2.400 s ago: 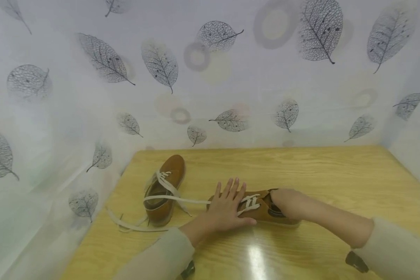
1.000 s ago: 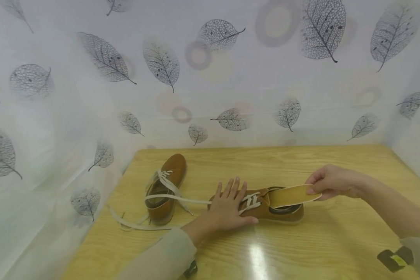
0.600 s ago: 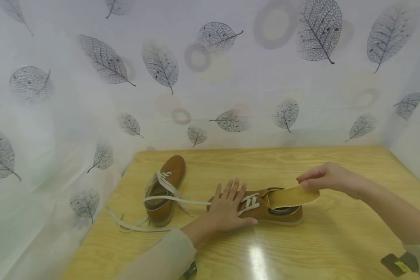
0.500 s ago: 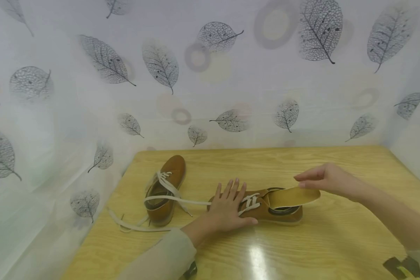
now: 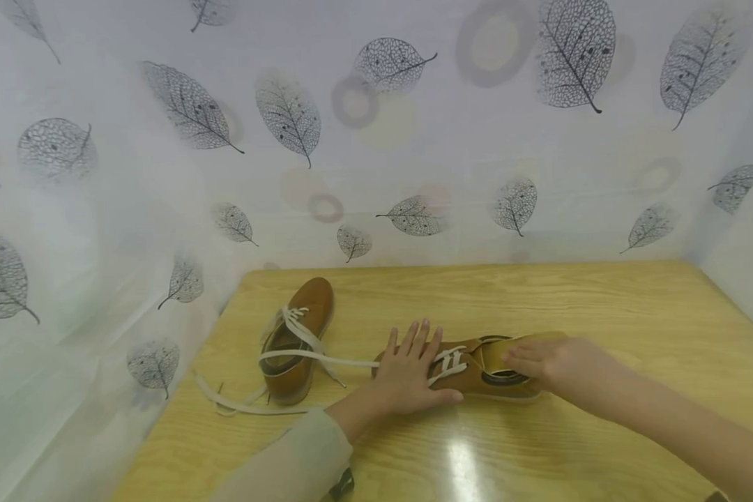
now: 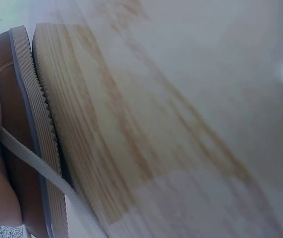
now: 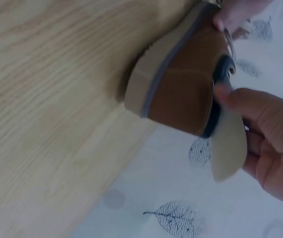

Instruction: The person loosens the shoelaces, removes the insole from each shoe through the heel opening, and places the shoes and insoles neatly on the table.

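Note:
A brown lace-up shoe (image 5: 477, 383) lies on the table with its toe to the left. My left hand (image 5: 404, 380) rests on its toe, fingers spread, palm down. A tan insole (image 5: 494, 354) sticks partway out of the shoe's heel opening. My right hand (image 5: 571, 366) grips it: in the right wrist view the thumb is beside the opening and the fingers are behind the insole (image 7: 230, 148), whose rounded heel end hangs past the collar. The front of the insole is hidden inside the shoe. White laces (image 5: 454, 362) cross the shoe's tongue.
A matching brown shoe (image 5: 316, 303) stands at the left of the wooden table (image 5: 634, 314), its toe pointing away. A long loose lace (image 5: 251, 406) trails beside it, and another stretches across to the first shoe. A leaf-print curtain (image 5: 445, 139) surrounds the back and sides.
My right hand came out of the shoe holding the insole, shifted its hold near the heel end, and has now moved left and down to the opening. The left hand stayed on the toe.

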`<state>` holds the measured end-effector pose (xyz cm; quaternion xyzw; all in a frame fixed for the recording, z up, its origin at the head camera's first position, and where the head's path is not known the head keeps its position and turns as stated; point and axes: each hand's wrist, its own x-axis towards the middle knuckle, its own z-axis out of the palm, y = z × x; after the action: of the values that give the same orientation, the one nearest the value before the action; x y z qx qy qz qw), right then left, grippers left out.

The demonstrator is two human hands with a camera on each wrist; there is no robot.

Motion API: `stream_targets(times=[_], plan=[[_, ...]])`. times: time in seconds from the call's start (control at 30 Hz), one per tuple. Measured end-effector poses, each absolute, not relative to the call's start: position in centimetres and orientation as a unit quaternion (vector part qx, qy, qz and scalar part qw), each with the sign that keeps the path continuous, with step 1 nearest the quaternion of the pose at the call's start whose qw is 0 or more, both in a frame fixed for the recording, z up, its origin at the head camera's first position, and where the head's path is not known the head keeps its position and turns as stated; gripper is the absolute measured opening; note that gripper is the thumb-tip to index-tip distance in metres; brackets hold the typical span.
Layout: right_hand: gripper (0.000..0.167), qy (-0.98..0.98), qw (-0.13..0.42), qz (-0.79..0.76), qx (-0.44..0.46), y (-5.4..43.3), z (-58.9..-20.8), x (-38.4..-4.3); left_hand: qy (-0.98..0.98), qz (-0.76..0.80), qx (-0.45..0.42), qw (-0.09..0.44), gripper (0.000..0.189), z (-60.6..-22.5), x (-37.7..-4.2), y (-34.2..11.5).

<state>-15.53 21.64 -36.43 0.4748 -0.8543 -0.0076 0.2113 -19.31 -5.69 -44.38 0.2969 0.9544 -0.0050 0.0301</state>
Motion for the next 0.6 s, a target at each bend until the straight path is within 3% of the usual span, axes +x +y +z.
stream_targets(times=[0.13,0.4,0.6], plan=[[0.067,-0.863,0.199,-0.09,0.456,21.2,-36.6,-14.9,0.954,-0.004,0.297,0.03,0.107,-44.3,-19.2,-5.7],[0.068,-0.869,0.182,-0.059,0.457,21.8,-36.7,-15.0,0.954,-0.002,0.298,0.019,0.106,-44.5,-19.3,-5.7],[0.071,-0.856,0.215,-0.019,0.469,23.0,-37.1,-14.9,0.955,-0.001,0.296,0.017,0.105,-44.7,-19.4,-5.7]])
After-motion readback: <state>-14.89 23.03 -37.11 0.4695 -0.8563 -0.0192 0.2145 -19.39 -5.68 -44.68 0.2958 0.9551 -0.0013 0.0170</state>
